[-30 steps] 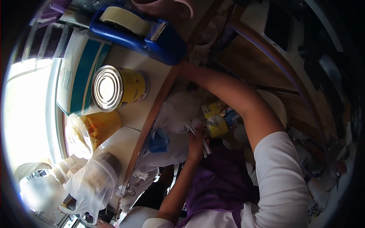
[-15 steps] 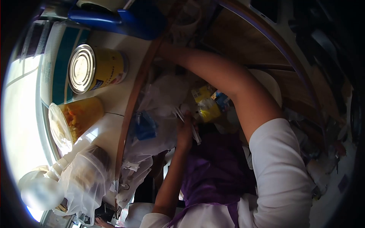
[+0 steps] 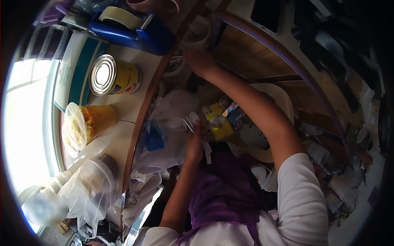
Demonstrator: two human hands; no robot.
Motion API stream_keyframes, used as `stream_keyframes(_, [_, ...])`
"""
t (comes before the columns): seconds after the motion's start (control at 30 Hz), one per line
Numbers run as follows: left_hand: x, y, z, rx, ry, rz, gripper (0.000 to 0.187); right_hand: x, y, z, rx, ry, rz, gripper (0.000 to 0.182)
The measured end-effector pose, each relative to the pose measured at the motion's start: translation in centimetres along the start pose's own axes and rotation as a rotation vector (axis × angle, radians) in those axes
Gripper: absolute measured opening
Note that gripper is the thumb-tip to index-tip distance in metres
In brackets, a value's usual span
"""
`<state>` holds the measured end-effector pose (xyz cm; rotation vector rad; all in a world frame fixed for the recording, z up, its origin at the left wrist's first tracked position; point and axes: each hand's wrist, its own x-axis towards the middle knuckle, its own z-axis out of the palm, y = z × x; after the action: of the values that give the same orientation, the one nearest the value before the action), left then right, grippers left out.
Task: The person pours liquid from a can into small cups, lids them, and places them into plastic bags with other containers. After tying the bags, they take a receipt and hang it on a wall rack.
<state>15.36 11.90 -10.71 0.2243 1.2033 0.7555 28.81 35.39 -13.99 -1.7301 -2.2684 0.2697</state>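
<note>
In my left hand (image 3: 197,141), closed in front of the purple apron (image 3: 221,184), are several white plastic spoons (image 3: 193,119), their ends sticking out both sides of the fist. My right arm stretches across to the shelf space below the counter edge. There my right hand (image 3: 199,61) is beside a pale, translucent container (image 3: 198,35); its fingers are in shadow and I cannot make out whether they grip anything. Thin white pieces (image 3: 176,61) lie near those fingertips. Below are clear plastic bags (image 3: 176,106), a blue packet (image 3: 155,135) and a yellow packet (image 3: 219,125).
Along the counter (image 3: 137,92) stand a yellow can (image 3: 123,78), a lidded cup of orange food (image 3: 96,121), a blue tape dispenser (image 3: 152,39) and a bagged container (image 3: 96,180). A pale stool seat (image 3: 283,100) is under my right arm. A phone (image 3: 266,15) lies on the other surface.
My right hand has drawn back from deeper at the counter edge and now shows more fully. My left hand keeps the spoons. The whole view has shifted a little.
</note>
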Motion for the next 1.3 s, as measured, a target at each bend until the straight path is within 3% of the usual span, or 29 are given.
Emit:
stream_keyframes(0.1, [0.3,0.3,0.6,-0.035,0.002,0.023,0.028,0.5,1.1,3.6,0.102,0.103,0.008,0.016])
stream_keyframes(0.13, [0.3,0.3,0.7,-0.043,-0.009,0.04,0.028,-0.1,1.2,3.9,0.191,0.052,0.065,0.017])
stream_keyframes(0.2, [0.0,0.8,0.9,-0.071,-0.014,0.086,0.03,-3.0,0.3,1.4,0.376,-0.063,0.157,0.02])
stream_keyframes(0.23, [-0.6,1.3,1.2,-0.073,0.015,0.088,0.03,-6.0,-0.9,-0.4,0.453,-0.006,0.203,0.023])
stream_keyframes(0.3, [-2.3,2.8,2.0,-0.092,0.07,0.103,0.032,-12.5,-4.2,-5.4,0.781,-0.136,0.43,0.022])
stream_keyframes(0.33, [-3.2,3.0,2.0,-0.028,0.044,0.135,0.033,-16.3,-5.9,-6.8,0.883,-0.117,0.428,0.021])
stream_keyframes(0.43, [-7.4,3.4,2.2,0.168,0.022,0.23,0.033,-26.3,-11.3,-10.0,0.709,-0.19,0.293,0.018])
stream_keyframes(0.5, [-11.5,4.0,3.0,0.294,0.1,0.289,0.031,-28.6,-14.9,-15.0,0.79,-0.269,0.388,0.021])
stream_keyframes(0.57, [-14.5,2.8,1.3,0.353,0.122,0.353,0.026,-30.6,-13.7,-14.9,0.857,-0.613,0.232,0.039])
stream_keyframes(0.6, [-16.1,3.0,0.9,0.347,0.11,0.552,0.02,-29.8,-14.5,-16.4,0.856,-0.601,0.15,0.049])
stream_keyframes(0.63, [-17.1,2.9,-0.2,0.348,0.043,0.516,0.022,-28.8,-15.4,-19.0,0.857,-0.588,0.075,0.059])
stream_keyframes(0.7, [-20.3,5.1,-0.6,0.646,0.043,0.738,0.026,-26.9,-17.1,-20.5,0.965,-0.622,-0.028,0.077])
stream_keyframes(0.73, [-21.8,6.2,-0.5,0.71,0.004,0.712,0.035,-26.0,-17.9,-20.5,1.068,-0.673,-0.061,0.085])
stream_keyframes(0.77, [-23.3,7.2,0.0,0.785,0.054,0.823,0.037,-25.1,-18.6,-20.4,1.167,-0.725,-0.091,0.092])
stream_keyframes(0.83, [-24.8,7.6,-0.2,1.009,0.268,1.017,0.042,-23.8,-21.2,-20.6,1.284,-0.777,-0.114,0.081])
stream_keyframes(0.9, [-26.8,10.0,-1.1,1.177,0.407,1.064,0.046,-21.4,-24.5,-22.3,1.384,-0.843,-0.122,0.076])
stream_keyframes(0.93, [-28.0,11.3,-1.8,1.261,0.48,1.079,0.049,-20.7,-26.0,-22.7,1.235,-0.73,-0.318,0.061])
stream_keyframes(1.07, [-33.5,15.9,-5.7,1.296,0.612,1.049,0.063,-18.5,-30.7,-23.1,1.145,-0.724,-0.62,0.042])
stream_keyframes(1.1, [-35.7,17.4,-7.0,1.298,0.638,1.039,0.07,-17.5,-31.8,-23.3,1.167,-0.828,-0.525,0.036])
stream_keyframes(1.17, [-39.0,19.6,-9.9,1.163,0.868,1.092,0.079,-15.1,-34.2,-23.9,1.201,-1.015,-0.322,0.026])
stream_keyframes(1.2, [-39.5,20.5,-11.6,1.046,1.074,1.079,0.081,-13.3,-36.5,-23.7,1.412,-0.84,-0.558,0.027])
stream_keyframes(1.27, [-38.5,21.9,-15.2,0.921,1.421,1.023,0.075,-10.2,-42.0,-25.6,1.707,-0.858,-0.632,0.035])
stream_keyframes(1.3, [-37.2,22.5,-17.4,0.926,1.57,0.989,0.067,-8.6,-45.1,-25.9,1.727,-0.782,-0.798,0.035])
